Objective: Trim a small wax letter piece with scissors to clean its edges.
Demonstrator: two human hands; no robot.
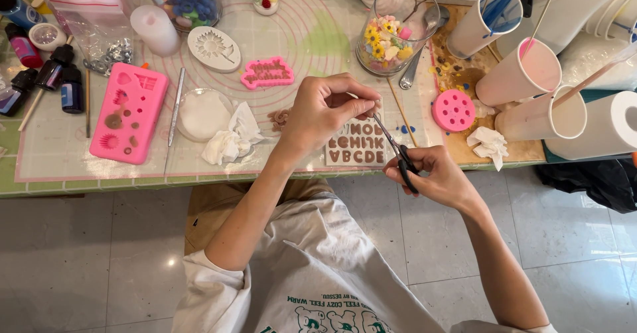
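My left hand is raised over the table's front edge, its fingertips pinched together on something very small that I cannot make out. My right hand grips small black-handled scissors, whose blades point up and left toward the pinched fingertips. Just beneath both hands lies a clear letter mould filled with brown letters. A small brown flower-shaped piece rests on the mat left of my left hand.
A pink multi-shape mould, a white disc and crumpled tissue lie left. A glass jar of small flowers, a round pink mould and paper cups with sticks stand right. Dark dye bottles line the far left.
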